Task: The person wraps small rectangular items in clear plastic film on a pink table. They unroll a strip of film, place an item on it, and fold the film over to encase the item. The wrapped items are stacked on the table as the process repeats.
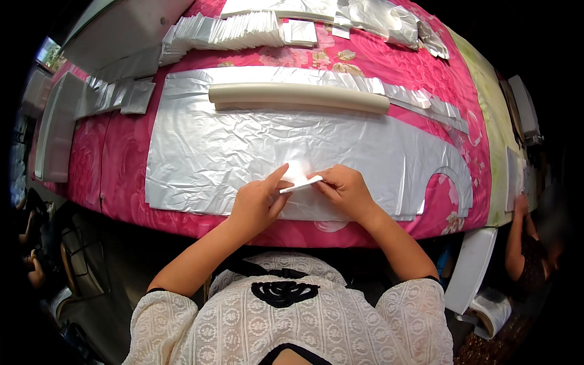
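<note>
Between my two hands is a small folded white plastic bag (pixel 300 185), its thin folded edge turned toward me. My right hand (pixel 348 191) pinches its right end between thumb and fingers. At its left end, my left hand (pixel 258 198) has the bag between thumb and fingers, with the index finger stretched along it. Beneath both hands lies a flat stack of silvery-white plastic bags (pixel 201 152), wrinkled on top, with a curved handle cutout at the right. A long cream tube (pixel 298 97) rests across the far part of the stack.
A pink flowered cloth (pixel 125 164) covers the table. Beyond the tube stands a long row of folded bags (pixel 225 31), with more loose bags (pixel 380 21) to its right. White bins (pixel 56 137) stand at the left. Another person's hand (pixel 521 205) is at the far right.
</note>
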`<state>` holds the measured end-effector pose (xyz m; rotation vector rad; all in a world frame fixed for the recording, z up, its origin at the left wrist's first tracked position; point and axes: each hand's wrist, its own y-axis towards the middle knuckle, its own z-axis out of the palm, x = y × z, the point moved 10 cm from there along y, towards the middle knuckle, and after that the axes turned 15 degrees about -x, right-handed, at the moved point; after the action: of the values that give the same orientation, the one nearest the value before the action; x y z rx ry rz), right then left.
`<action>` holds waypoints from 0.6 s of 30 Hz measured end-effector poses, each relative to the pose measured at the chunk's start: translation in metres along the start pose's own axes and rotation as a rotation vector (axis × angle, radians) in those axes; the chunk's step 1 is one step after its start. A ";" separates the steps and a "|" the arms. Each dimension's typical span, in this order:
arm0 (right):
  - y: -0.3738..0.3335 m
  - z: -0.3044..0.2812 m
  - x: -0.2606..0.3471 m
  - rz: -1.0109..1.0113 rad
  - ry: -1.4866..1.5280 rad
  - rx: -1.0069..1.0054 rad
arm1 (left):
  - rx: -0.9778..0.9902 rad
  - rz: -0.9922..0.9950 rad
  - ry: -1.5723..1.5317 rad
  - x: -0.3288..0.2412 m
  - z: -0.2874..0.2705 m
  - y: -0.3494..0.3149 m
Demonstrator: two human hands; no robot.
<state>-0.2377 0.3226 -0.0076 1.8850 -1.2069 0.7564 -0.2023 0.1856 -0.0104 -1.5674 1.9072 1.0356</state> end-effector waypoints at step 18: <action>0.028 0.025 -0.045 0.547 -0.168 0.290 | -0.131 0.349 0.320 -0.022 0.010 0.029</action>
<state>-0.2783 0.3153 -0.0489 1.8874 -1.8408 1.1281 -0.2262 0.2086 0.0073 -1.5831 2.4419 1.1217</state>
